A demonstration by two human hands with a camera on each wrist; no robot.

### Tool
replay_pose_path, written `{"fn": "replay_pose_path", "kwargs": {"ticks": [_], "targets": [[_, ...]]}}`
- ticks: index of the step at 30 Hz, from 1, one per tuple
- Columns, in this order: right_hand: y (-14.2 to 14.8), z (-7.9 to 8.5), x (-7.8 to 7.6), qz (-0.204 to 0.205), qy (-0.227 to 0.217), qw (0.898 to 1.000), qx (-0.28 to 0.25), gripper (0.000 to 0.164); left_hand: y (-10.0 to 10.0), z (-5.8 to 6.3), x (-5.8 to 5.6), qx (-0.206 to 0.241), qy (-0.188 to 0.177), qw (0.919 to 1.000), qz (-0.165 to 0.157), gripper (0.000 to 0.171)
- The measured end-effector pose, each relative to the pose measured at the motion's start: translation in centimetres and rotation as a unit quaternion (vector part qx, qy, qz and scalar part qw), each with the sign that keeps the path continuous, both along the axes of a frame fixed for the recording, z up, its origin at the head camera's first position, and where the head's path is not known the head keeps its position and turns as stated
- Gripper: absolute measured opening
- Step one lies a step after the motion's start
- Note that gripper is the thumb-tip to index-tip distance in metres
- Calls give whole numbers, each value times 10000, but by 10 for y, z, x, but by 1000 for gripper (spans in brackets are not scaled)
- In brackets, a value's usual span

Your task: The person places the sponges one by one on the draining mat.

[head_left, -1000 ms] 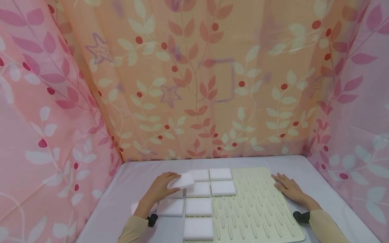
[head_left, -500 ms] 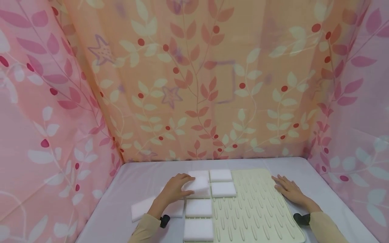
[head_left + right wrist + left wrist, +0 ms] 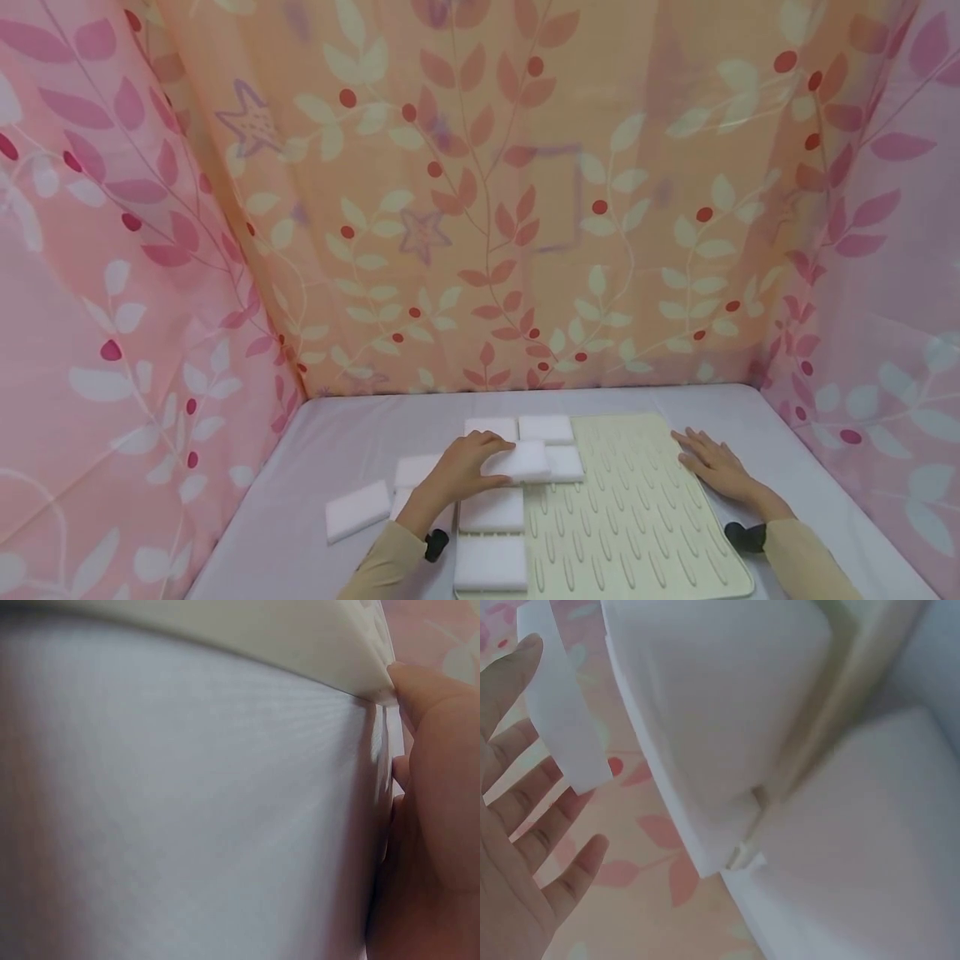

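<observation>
In the head view my left hand (image 3: 467, 468) pinches a white sponge block (image 3: 529, 460) between thumb and fingers, above the left part of a pale yellow-green ridged mat (image 3: 622, 517). The left wrist view shows the held sponge (image 3: 566, 712) between the thumb and the fingertips. Under and around it, white sponges lie on the mat, such as a back one (image 3: 546, 428), a partly covered one (image 3: 572, 463) and a front one (image 3: 491, 563). My right hand (image 3: 716, 468) lies with extended fingers at the mat's right edge, its thumb touching the mat rim (image 3: 315, 652) in the right wrist view.
Left of the mat lie loose white sponges, a tilted one (image 3: 358, 510) and one (image 3: 414, 469) partly behind my left arm. The white-covered table (image 3: 285, 483) is enclosed by a patterned orange curtain (image 3: 637, 317) behind and pink ones at the sides.
My left hand has carried the sponge rightward from the loose sponges, over the left column, towards the second column on the mat. The right hand has stayed in place.
</observation>
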State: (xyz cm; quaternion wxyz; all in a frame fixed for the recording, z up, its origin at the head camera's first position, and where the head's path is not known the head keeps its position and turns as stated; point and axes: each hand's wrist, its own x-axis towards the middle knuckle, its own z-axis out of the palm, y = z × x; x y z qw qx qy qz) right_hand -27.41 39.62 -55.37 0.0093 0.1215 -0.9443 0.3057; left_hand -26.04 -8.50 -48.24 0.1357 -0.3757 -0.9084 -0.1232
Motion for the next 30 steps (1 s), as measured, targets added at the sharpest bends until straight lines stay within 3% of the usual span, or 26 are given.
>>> {"fn": "replay_pose_path", "kwargs": {"ticks": [13, 22, 30], "targets": [[4, 1, -5, 63, 178, 9998, 54, 58, 35, 2, 9, -140, 67, 9994, -320, 52], [4, 1, -4, 107, 253, 9996, 64, 57, 54, -5, 13, -487, 308, 9976, -387, 52], [2, -1, -2, 145, 190, 9997, -19, 57, 65, -7, 18, -1103, 196, 9930, -378, 54]]}}
